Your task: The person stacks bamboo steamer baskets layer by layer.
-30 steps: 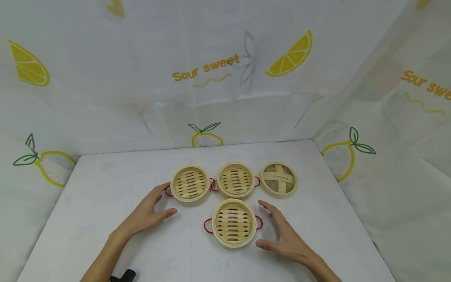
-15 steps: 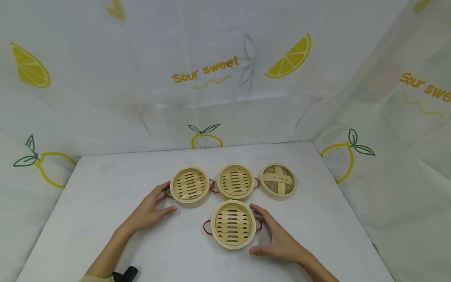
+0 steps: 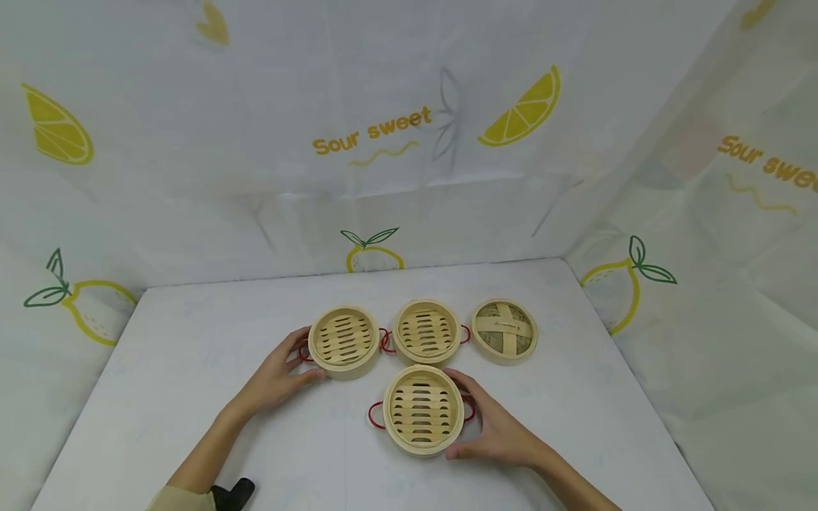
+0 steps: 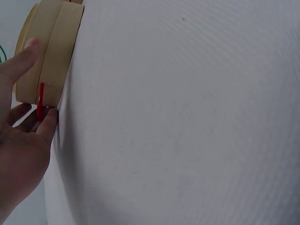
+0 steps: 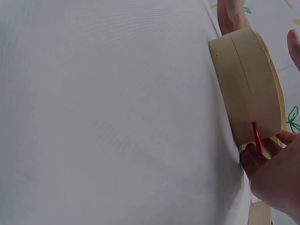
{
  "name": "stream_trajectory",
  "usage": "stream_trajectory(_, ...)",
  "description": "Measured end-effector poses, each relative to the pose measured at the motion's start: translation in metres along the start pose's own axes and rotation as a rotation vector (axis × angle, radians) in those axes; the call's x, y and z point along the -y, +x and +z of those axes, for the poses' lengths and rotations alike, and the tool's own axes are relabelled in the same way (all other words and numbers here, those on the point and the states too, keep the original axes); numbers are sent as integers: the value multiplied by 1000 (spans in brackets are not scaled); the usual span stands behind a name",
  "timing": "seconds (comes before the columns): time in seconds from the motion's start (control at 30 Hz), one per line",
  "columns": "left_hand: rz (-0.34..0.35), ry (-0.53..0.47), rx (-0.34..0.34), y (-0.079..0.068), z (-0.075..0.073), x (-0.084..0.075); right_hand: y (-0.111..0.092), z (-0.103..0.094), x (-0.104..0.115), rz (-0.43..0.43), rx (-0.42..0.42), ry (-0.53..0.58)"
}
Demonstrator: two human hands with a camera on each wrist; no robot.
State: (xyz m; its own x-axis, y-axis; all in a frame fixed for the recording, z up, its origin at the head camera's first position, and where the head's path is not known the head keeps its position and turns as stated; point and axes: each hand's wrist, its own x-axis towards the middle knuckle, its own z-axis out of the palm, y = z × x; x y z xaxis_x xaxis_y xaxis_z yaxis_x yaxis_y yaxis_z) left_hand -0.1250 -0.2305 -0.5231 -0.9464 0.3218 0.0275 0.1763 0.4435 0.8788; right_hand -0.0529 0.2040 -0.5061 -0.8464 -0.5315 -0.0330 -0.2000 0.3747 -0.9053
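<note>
A round bamboo steamer basket with red loop handles stands on the white table at front centre. My right hand curves about its right side, fingers by the red handle; in the right wrist view the thumb stands off the wall. Behind and to the left is a second bamboo steamer basket. My left hand holds its left side, the thumb against the wall and the fingers by the red handle. The undersides of both baskets are hidden.
A third steamer basket stands between the left basket and a woven bamboo lid at the right. White lemon-print cloth hangs behind the table. A black wrist device shows at the left sleeve.
My right hand has moved left, from beside the front basket to around its right side. The left thumb has closed in on the left basket's wall. The baskets stay in place.
</note>
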Motion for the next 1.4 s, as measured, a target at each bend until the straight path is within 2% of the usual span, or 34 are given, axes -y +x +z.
stream_trajectory(0.3,-9,1,1,-1,1,6,8,6,2,21,-8,40)
stream_trajectory(0.53,-29,19,5,-2,2,7,10,15,1,41,-57,-23)
stream_trajectory(0.97,-32,8,2,-1,3,8,13,23,12,116,-70,-93)
stream_trajectory(1.4,-28,9,-7,-2,5,11,13,25,5,21,-148,-97)
